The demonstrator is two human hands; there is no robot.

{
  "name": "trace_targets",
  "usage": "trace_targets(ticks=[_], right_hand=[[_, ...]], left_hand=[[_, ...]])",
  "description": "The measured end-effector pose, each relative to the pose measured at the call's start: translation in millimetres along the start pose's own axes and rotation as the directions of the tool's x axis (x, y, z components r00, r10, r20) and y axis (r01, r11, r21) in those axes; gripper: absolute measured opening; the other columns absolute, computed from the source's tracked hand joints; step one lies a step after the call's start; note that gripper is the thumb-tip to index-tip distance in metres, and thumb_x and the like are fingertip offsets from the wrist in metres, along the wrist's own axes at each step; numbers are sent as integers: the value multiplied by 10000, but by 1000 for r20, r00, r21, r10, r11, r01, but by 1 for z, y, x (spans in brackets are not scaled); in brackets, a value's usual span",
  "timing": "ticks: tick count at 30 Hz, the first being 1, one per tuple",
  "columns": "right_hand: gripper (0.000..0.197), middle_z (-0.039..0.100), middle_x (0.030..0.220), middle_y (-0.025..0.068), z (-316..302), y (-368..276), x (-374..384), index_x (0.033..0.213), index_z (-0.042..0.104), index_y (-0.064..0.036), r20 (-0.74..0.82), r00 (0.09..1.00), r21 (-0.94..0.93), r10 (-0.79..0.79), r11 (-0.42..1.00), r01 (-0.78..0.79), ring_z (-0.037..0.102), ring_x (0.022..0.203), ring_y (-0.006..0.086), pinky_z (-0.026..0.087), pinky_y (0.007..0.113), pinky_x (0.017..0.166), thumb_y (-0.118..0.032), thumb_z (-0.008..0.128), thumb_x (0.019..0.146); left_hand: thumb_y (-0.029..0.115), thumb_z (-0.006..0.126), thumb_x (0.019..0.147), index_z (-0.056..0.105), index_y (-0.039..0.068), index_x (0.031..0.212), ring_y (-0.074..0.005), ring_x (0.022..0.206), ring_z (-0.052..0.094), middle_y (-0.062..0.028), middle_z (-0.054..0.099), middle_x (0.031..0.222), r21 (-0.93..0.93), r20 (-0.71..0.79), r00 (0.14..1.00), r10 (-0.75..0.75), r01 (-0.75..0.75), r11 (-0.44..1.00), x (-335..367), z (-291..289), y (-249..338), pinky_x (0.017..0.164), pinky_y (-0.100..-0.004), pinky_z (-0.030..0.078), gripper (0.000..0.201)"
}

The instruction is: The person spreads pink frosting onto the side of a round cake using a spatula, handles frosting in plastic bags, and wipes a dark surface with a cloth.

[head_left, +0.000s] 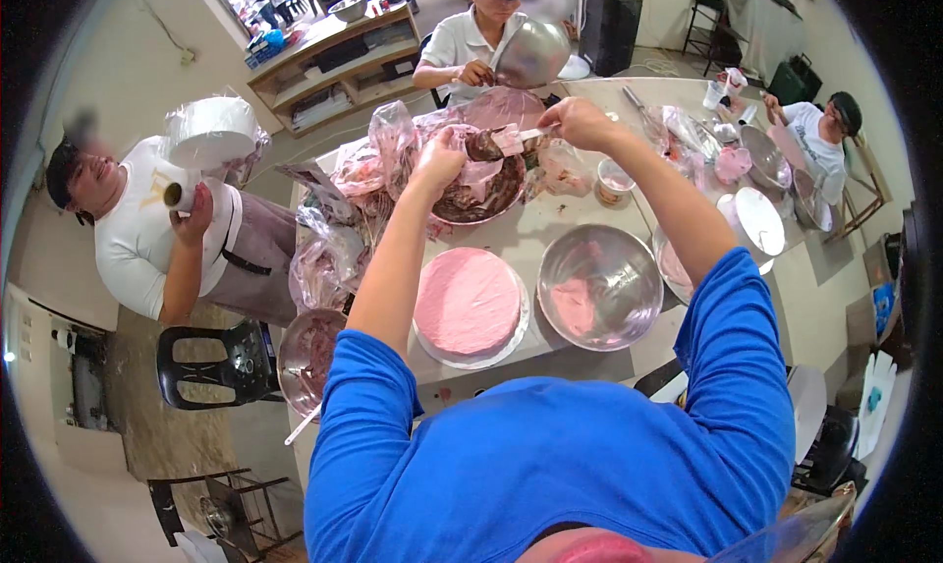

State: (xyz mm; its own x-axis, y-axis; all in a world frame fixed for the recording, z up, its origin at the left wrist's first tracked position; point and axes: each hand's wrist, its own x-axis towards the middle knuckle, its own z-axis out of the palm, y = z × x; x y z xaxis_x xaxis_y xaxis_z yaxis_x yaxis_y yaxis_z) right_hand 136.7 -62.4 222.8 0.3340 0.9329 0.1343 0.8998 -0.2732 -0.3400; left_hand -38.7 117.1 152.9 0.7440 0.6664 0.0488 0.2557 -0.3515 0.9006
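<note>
My right hand [578,123] is closed around the pale handle of a spatula [511,140], whose blade has pink frosting on it. My left hand [441,158] is closed beside the blade, at a dark brown, smeared thing [482,148] that I cannot make out. Both hands are over a bowl [518,192] smeared with chocolate-brown mix, with pinkish plastic [479,182] hanging into it. Nearer me, a round pink-frosted cake [468,300] sits on a white board [478,363]. To its right stands a steel bowl [634,268] with some pink frosting [573,308] inside.
Crumpled plastic bags [324,258] crowd the table's left side. A bowl [298,352] with a white-handled tool stands at the left edge. A small tub [615,182] is beyond the steel bowl. Co-workers [157,229] are left, across [471,37] and far right [820,136].
</note>
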Motion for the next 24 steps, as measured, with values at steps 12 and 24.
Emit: trace_targets(ticks=[12,24], right_hand=[[148,637,813,139,-3,-101,22,799,647,-61,67,961,-531,-269,805,263,634,757,250,499,358,634,-116,541,710],[205,614,931,176,-14,-94,33,884,632,-7,128,976,-329,-174,921,208,601,868,306,486,375,727,-85,547,714]], left_hand=[[65,462,729,438,80,1248,-213,933,545,-157,569,1070,182,-53,988,144,-132,974,-23,17,12,768,-293,423,520],[-80,346,672,339,6,1291,-237,1224,360,-176,428,1270,225,41,973,225,-229,947,-29,14,15,1015,-289,248,626]])
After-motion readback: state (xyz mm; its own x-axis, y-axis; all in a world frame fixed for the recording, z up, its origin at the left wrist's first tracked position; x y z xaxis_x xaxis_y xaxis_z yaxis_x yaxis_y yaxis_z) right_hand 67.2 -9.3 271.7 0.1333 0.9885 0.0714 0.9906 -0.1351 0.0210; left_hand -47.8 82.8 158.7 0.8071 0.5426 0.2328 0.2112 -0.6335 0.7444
